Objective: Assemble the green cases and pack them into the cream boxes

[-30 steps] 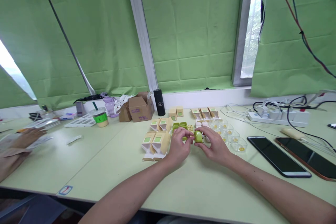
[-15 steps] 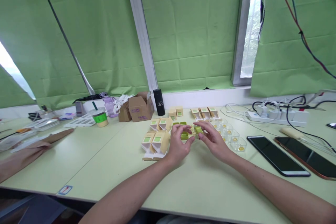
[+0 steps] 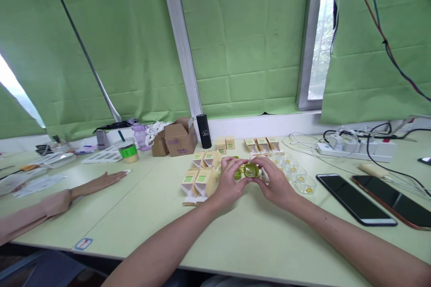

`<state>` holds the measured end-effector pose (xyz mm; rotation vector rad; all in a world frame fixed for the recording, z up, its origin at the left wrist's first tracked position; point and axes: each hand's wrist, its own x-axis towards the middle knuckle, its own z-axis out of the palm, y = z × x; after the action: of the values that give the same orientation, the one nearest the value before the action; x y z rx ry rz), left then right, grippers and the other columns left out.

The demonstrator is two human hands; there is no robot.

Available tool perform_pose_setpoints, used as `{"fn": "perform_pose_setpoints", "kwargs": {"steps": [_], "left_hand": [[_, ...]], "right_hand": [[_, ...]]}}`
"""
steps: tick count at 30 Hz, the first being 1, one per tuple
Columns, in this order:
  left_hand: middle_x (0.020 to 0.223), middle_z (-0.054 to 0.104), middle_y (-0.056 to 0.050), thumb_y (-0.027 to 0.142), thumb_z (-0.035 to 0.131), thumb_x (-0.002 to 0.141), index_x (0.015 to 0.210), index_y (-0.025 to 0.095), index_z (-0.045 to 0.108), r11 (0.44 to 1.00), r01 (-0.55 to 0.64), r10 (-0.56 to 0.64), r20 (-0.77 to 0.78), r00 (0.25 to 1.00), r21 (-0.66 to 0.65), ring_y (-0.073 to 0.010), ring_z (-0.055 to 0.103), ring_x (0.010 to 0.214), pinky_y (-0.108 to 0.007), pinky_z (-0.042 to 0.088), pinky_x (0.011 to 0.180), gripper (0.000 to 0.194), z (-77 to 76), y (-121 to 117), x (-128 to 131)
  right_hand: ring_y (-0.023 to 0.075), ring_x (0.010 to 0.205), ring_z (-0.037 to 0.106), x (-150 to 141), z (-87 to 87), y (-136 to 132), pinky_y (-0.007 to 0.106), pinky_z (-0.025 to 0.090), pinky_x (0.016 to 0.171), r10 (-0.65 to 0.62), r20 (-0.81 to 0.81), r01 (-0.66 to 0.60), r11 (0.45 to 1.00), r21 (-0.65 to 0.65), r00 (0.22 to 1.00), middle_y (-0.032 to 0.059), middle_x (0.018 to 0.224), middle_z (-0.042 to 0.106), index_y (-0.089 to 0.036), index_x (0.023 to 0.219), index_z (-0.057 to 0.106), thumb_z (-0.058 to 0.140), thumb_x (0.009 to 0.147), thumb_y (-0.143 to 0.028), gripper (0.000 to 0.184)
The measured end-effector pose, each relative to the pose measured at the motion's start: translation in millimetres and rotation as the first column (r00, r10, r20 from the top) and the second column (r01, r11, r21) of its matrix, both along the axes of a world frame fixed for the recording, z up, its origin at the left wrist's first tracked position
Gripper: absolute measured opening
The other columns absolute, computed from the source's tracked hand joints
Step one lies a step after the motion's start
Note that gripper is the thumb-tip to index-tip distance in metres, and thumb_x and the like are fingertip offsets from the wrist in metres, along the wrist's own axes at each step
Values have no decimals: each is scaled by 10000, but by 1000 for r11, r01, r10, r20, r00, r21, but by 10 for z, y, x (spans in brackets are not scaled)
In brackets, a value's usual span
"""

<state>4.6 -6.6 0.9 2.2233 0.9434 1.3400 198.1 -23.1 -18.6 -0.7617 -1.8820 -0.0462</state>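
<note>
My left hand (image 3: 229,182) and my right hand (image 3: 276,182) meet over the middle of the pale green table (image 3: 141,206). Between the fingertips of both sits a small round green case (image 3: 250,170), opened, its inside facing me. Both hands pinch it. Just left of my left hand lie small tan cartons (image 3: 200,181) with green labels. To the right of my right hand stand several clear little cups (image 3: 303,183) with yellow dots. More green pieces lie behind my fingers, mostly hidden.
Two phones (image 3: 357,199) lie at the right, a power strip (image 3: 357,150) with cables behind them. A brown box (image 3: 178,139), a black bottle (image 3: 204,131) and a green-banded cup (image 3: 129,150) stand at the back. Another person's hand (image 3: 101,182) reaches in from the left.
The green case was shut one second ago, then split between my hands; now it sits open between both. The other person's hand has stretched out flat across the table towards the right.
</note>
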Motion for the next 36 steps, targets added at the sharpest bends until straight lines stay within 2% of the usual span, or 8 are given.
{"fn": "perform_pose_setpoints", "kwargs": {"steps": [6, 11, 15, 18, 21, 25, 36], "left_hand": [[1201, 701, -76, 290, 842, 831, 1269, 262, 718, 1000, 7, -7, -20, 1000, -5, -306, 428, 1289, -526, 400, 1152, 457, 20, 30, -12], [1179, 701, -75, 289, 841, 834, 1227, 269, 737, 1000, -4, 5, -13, 1000, 17, -307, 435, 1280, -522, 413, 1132, 407, 19, 23, -20], [1183, 703, -75, 255, 842, 831, 1224, 267, 737, 995, -20, 22, -21, 1000, 99, -307, 442, 1265, -533, 427, 1117, 407, -16, 26, -25], [1201, 702, -81, 235, 844, 825, 1239, 274, 734, 985, -23, 30, -38, 999, 170, -309, 460, 1245, -542, 447, 1096, 430, -56, 27, -25], [1219, 702, -85, 228, 837, 830, 1261, 279, 725, 969, -28, 44, -59, 997, 245, -307, 471, 1229, -540, 462, 1080, 448, -83, 14, -20], [1228, 704, -80, 233, 795, 871, 1296, 287, 706, 946, -21, 56, -98, 994, 323, -300, 471, 1220, -535, 464, 1071, 437, -94, -17, -14], [1228, 710, -87, 286, 768, 902, 1318, 285, 696, 927, -34, 103, -165, 981, 374, -319, 477, 1214, -546, 443, 1070, 422, -125, -22, -17]], "right_hand": [[294, 1276, 609, 19, -16, 12, 497, 584, 1011, -13, 26, 12, 999, 37, 1000, 124, 1302, 637, -268, 1345, 518, 588, 955, -110, 427], [282, 1288, 597, 25, 22, -29, 480, 564, 1047, -11, 47, 9, 999, 49, 999, 131, 1315, 626, -250, 1366, 522, 578, 964, -122, 426], [298, 1220, 604, 37, 58, -52, 476, 578, 960, -71, 56, 64, 991, 116, 996, 135, 1291, 621, -255, 1332, 584, 581, 960, -137, 391], [279, 1064, 604, 41, 79, -45, 436, 569, 831, -150, 58, 136, 970, 200, 987, 113, 1148, 632, -255, 1186, 676, 596, 939, -106, 299], [261, 978, 571, 38, 94, -39, 402, 537, 763, -208, 76, 183, 951, 248, 975, 98, 1039, 623, -237, 1080, 719, 613, 924, -82, 244], [260, 973, 552, 28, 87, -39, 390, 520, 756, -233, 102, 197, 940, 279, 967, 93, 990, 626, -223, 1013, 740, 627, 912, -66, 219], [262, 959, 553, 10, 65, -27, 399, 521, 739, -244, 106, 208, 940, 271, 964, 83, 956, 639, -251, 914, 728, 612, 901, -70, 214]]}}
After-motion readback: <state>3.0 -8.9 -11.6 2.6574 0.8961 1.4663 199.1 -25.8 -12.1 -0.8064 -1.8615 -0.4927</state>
